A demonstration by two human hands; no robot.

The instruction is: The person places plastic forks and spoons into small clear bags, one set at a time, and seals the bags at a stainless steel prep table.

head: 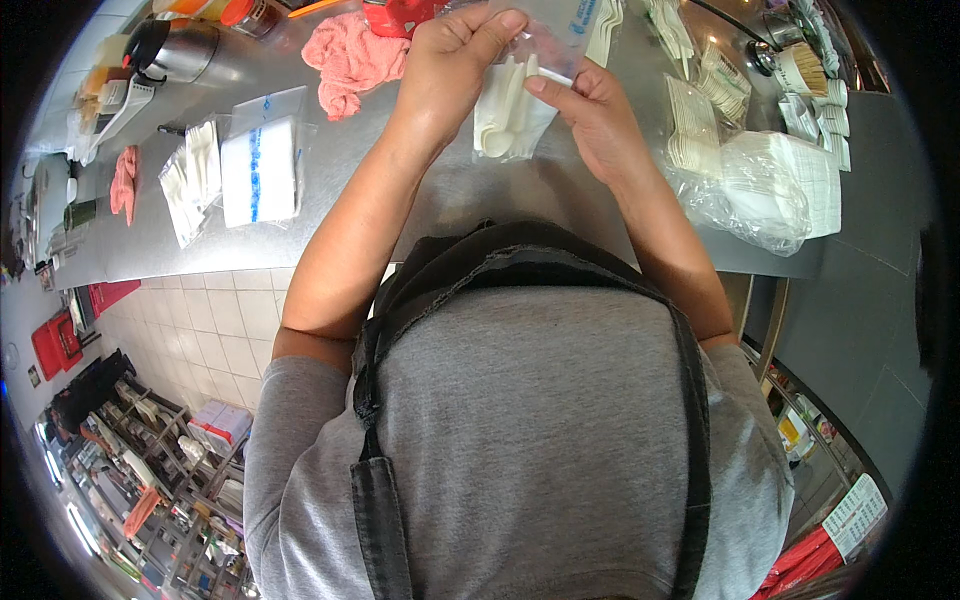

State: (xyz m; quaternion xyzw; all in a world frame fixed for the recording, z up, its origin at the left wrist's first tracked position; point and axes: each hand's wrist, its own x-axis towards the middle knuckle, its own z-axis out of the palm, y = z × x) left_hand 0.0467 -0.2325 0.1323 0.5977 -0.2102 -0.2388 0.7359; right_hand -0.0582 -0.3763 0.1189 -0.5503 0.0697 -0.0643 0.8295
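Over the counter's front, both hands hold a small clear plastic bag (551,34) with blue print. Inside its lower part are white plastic spoons (499,139), bowls downward, along with a folded white sheet that looks like a napkin (536,124). My left hand (454,56) pinches the upper left edge of the bag between thumb and fingers. On the other side, my right hand (589,112) grips the bag's right edge, its thumb lying near the tops of the spoon handles.
On the steel counter (517,195), filled cutlery packets (191,176) and a stack of clear bags (259,176) lie left. Beyond them stand a pink cloth (349,64) and a steel jug (172,49). Nested spoons (691,124) and wrapped white napkins (780,184) sit right.
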